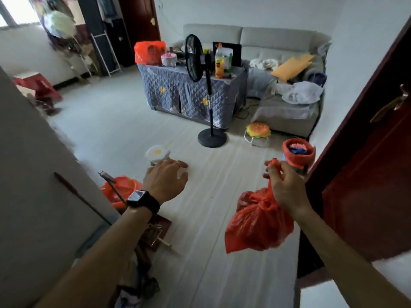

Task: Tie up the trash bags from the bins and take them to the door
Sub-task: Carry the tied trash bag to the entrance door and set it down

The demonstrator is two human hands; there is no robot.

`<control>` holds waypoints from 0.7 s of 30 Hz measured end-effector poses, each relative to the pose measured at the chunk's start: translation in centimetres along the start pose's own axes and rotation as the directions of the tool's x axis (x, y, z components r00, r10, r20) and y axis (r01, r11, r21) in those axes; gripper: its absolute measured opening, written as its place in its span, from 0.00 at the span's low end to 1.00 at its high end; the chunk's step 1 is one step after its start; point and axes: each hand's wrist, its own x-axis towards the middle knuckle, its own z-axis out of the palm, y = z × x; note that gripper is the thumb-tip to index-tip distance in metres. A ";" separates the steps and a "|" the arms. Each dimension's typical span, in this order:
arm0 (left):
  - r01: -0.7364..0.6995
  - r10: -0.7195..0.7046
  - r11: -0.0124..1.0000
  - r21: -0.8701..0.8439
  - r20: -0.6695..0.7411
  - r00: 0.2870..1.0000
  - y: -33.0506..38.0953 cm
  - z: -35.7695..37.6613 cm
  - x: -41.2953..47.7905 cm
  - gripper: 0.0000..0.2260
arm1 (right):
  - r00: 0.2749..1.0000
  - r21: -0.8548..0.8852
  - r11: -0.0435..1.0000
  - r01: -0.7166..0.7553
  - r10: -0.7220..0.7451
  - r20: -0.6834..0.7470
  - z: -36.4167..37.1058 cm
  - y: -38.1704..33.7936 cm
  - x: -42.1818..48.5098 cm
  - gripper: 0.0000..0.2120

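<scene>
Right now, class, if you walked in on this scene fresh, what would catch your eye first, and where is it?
First, the knotted red bag hanging from the right hand in the foreground, beside the dark red door. The left hand, with a black watch on its wrist, reaches out open over the floor. Behind, a black fan stands before a cloth-covered table, and a red-lined bin sits near the door.

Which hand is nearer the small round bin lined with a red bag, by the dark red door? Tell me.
Right. The right hand, holding the tied red plastic bag, is just beside the bin; the left hand is far across the floor.
</scene>
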 end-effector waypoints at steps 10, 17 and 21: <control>0.205 -0.206 0.979 -0.015 -0.049 0.977 -8.4 1.4 22.1 0.16 | 0.985 0.095 0.995 0.042 -0.057 0.165 10.9 -2.9 25.8 0.10; 0.318 -0.318 0.948 -0.007 -0.038 0.947 -18.0 0.4 39.2 0.17 | 0.945 0.141 0.990 -0.018 -0.029 0.326 21.5 -7.4 43.3 0.09; 0.360 -0.359 0.932 0.034 -0.050 0.932 -23.1 0.4 47.7 0.17 | 0.929 0.190 0.980 -0.064 -0.011 0.370 27.9 -8.9 52.5 0.11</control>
